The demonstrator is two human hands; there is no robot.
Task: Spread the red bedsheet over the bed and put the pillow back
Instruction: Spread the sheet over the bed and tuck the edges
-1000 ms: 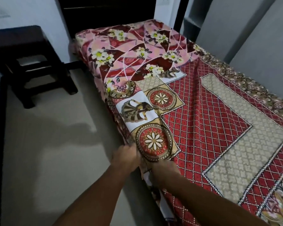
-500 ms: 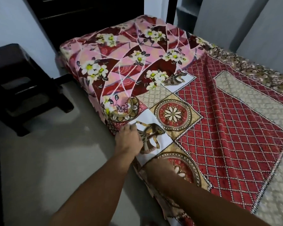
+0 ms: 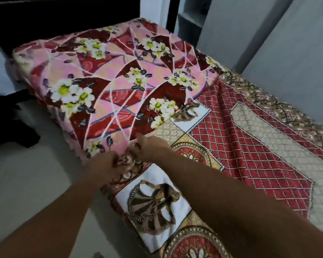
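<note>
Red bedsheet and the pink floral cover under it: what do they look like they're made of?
Red bedsheet: thin printed woven cloth, likely cotton; matte, and it creases where both hands, left and right, bunch its edge. Pink floral cover: also printed fabric, with a slight sheen on its red patches, possibly a synthetic blend. Neither can be settled by look alone.

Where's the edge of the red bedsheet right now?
In the head view its top edge sits centre-left, bunched between the left hand and right hand, where it meets the pink floral cover at the bed's floor-side edge.
</note>
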